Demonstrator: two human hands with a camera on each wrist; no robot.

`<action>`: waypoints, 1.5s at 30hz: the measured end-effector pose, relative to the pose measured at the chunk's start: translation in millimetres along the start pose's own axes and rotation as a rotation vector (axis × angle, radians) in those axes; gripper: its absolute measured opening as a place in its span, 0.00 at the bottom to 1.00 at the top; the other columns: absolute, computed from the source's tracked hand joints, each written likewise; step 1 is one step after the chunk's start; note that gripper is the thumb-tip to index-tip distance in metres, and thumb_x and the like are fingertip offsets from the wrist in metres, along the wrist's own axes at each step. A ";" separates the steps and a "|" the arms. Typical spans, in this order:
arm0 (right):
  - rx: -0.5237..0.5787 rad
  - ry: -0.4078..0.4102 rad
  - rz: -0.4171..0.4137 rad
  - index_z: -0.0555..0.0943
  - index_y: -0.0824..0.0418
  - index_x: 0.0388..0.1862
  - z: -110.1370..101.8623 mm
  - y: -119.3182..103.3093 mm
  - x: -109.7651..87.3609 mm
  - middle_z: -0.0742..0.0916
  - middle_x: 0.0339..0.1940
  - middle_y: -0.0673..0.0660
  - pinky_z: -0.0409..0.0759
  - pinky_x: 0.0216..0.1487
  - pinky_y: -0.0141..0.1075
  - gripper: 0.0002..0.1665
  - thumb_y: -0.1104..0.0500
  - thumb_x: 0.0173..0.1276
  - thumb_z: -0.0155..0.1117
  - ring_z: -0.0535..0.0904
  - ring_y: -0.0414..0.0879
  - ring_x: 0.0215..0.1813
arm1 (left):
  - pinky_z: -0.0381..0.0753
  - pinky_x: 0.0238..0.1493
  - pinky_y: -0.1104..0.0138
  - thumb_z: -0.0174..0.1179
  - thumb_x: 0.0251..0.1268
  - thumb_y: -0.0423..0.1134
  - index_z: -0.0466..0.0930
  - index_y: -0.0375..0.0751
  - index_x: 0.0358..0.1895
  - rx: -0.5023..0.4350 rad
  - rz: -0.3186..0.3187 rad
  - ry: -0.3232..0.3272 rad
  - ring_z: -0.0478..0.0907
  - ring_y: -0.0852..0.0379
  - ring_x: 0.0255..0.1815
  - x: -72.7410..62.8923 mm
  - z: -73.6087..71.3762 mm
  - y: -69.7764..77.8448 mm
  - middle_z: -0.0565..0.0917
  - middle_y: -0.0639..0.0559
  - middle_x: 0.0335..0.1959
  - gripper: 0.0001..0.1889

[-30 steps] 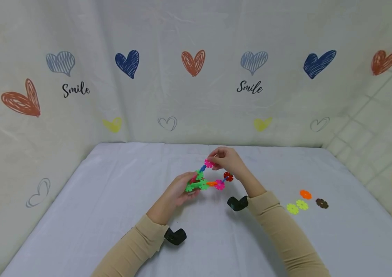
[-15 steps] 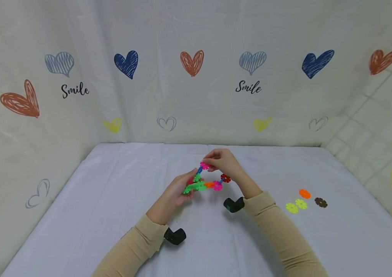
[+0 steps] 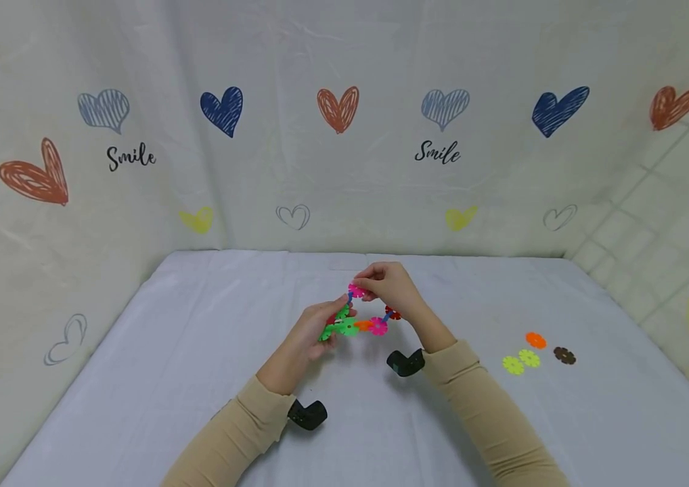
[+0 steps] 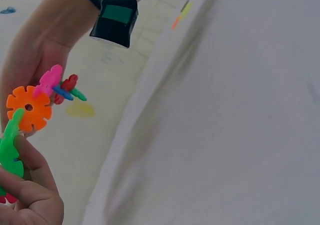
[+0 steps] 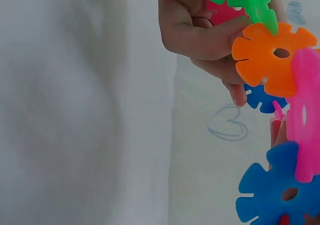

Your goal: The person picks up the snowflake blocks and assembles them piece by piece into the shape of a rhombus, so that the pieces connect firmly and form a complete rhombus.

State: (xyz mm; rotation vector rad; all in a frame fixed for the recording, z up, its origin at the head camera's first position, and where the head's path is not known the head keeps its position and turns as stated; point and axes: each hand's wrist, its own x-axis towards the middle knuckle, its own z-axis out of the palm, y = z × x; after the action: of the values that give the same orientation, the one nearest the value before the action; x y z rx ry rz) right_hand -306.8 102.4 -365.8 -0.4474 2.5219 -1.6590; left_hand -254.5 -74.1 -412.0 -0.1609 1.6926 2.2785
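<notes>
Above the table, both hands hold a chain of slotted, flower-shaped plastic discs. My left hand grips its green discs, with a red disc partly hidden by the fingers. From there the chain runs right through an orange disc, a pink disc and a blue disc to a dark red disc below the right wrist. At the far end of the other branch, my right hand pinches a bright pink disc by its edge, beside a blue disc.
Loose discs lie flat on the white tablecloth at the right: an orange disc, a brown disc and two yellow-green discs. A heart-printed curtain stands behind the table. Black wrist cameras jut from both sleeves.
The right hand has shifted slightly left with the pink disc, closer to the left hand. The chain has moved a little left too. The loose discs stay put.
</notes>
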 end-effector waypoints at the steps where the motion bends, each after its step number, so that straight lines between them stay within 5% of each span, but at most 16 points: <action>1: 0.001 0.003 0.001 0.86 0.70 0.45 0.6 -0.1 0.2 0.90 0.34 0.58 0.86 0.41 0.35 0.11 0.62 0.71 0.71 0.87 0.49 0.32 | 0.65 0.19 0.76 0.63 0.74 0.52 0.82 0.31 0.53 0.008 0.004 0.001 0.73 0.64 0.22 0.0 -0.4 0.0 0.88 0.55 0.38 0.23; 9: 0.011 -0.019 0.025 0.86 0.70 0.44 3.1 -1.8 -0.5 0.89 0.34 0.58 0.85 0.41 0.34 0.10 0.62 0.72 0.70 0.85 0.44 0.29 | 0.64 0.19 0.75 0.62 0.75 0.50 0.86 0.37 0.43 0.035 0.021 -0.001 0.70 0.62 0.21 -2.2 -2.9 1.2 0.88 0.54 0.37 0.17; 16: -0.004 -0.047 -0.032 0.87 0.70 0.44 -2.1 -3.2 -0.6 0.90 0.35 0.58 0.86 0.41 0.34 0.11 0.62 0.71 0.70 0.87 0.50 0.32 | 0.62 0.18 0.75 0.61 0.76 0.51 0.79 0.27 0.58 0.072 0.034 -0.041 0.68 0.64 0.20 -1.4 -1.7 3.0 0.89 0.53 0.41 0.27; 22: -0.030 -0.092 -0.031 0.86 0.69 0.50 -9.8 -5.8 -2.8 0.89 0.40 0.59 0.86 0.47 0.38 0.15 0.58 0.74 0.68 0.87 0.61 0.41 | 0.64 0.22 0.75 0.59 0.77 0.51 0.74 0.28 0.65 0.072 0.016 -0.064 0.70 0.63 0.24 -1.1 -0.4 4.7 0.88 0.48 0.49 0.29; 29: -0.140 -0.060 -0.040 0.84 0.62 0.62 -21.9 -11.6 -11.9 0.88 0.50 0.61 0.84 0.52 0.46 0.21 0.53 0.76 0.65 0.88 0.51 0.39 | 0.69 0.25 0.76 0.58 0.78 0.51 0.74 0.32 0.64 0.028 0.010 -0.028 0.74 0.63 0.28 1.6 -0.2 5.3 0.87 0.50 0.46 0.26; 39: -0.096 -0.029 -0.109 0.84 0.64 0.60 -53.4 -13.0 -27.4 0.87 0.47 0.60 0.85 0.50 0.47 0.19 0.55 0.76 0.66 0.86 0.50 0.38 | 0.69 0.27 0.75 0.58 0.78 0.51 0.73 0.33 0.66 0.017 0.017 0.012 0.74 0.62 0.32 2.8 -2.0 6.4 0.83 0.43 0.58 0.27; 45: -0.171 -0.019 -0.178 0.85 0.61 0.59 -75.7 -8.2 -43.1 0.88 0.45 0.58 0.81 0.49 0.43 0.17 0.55 0.76 0.66 0.85 0.48 0.40 | 0.72 0.28 0.75 0.58 0.77 0.52 0.71 0.34 0.69 -0.003 0.029 0.013 0.77 0.61 0.37 2.5 -4.1 6.4 0.84 0.44 0.59 0.28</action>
State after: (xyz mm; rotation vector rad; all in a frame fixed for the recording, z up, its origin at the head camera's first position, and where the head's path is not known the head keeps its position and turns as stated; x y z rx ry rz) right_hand -281.8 178.8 -331.3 -0.7195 2.6913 -1.4873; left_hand -259.2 -79.3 -408.0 -0.1525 1.7087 2.3057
